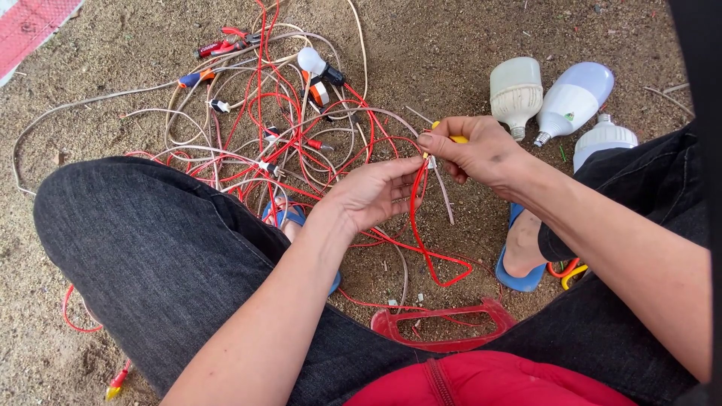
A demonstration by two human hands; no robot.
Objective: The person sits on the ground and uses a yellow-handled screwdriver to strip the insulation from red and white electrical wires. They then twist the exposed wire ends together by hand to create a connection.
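Note:
My left hand [374, 192] pinches a red wire [416, 218] near its top end, palm turned up. My right hand [476, 149] grips a small yellow-handled tool [456, 139] and touches the same wire end right beside the left fingers. The red wire hangs down in a loop over the sandy ground between my knees. Behind the hands lies a tangle of red and beige wires [263, 128] with small sockets along it.
Three white bulbs [571, 98] lie at the right, near my knee. Red-handled pliers [226, 43] and a bulb in a black socket [316, 64] rest at the far side of the tangle. A red plastic frame [444, 323] lies near my lap. Blue sandals [519, 278] are on my feet.

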